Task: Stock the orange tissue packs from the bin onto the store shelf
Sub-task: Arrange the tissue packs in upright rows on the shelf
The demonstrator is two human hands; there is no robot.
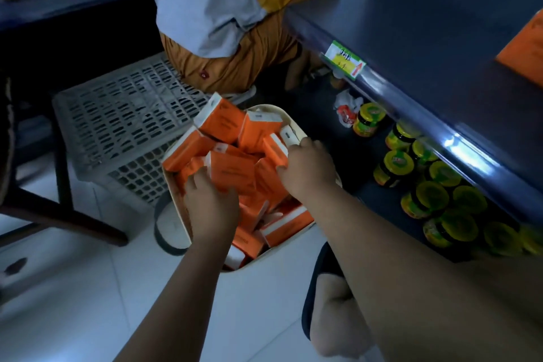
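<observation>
A cream bin (pixel 173 214) stands on the floor, full of several orange tissue packs (pixel 232 173) piled at odd angles. My left hand (pixel 210 203) reaches down into the pile at the bin's left side, fingers curled among the packs. My right hand (pixel 308 169) lies over the packs at the bin's right rim, fingers bent down onto them. What each hand actually holds is hidden under the hands. The dark blue store shelf (pixel 440 47) runs along the right, with one orange pack (pixel 526 50) on it at the far right edge.
A person in grey and yellow (pixel 235 9) crouches just behind the bin. A grey plastic crate (pixel 123 117) lies to the left. Yellow-lidded jars (pixel 432 194) fill the lower shelf on the right. My foot in a sandal (pixel 329 303) is on the white tile floor.
</observation>
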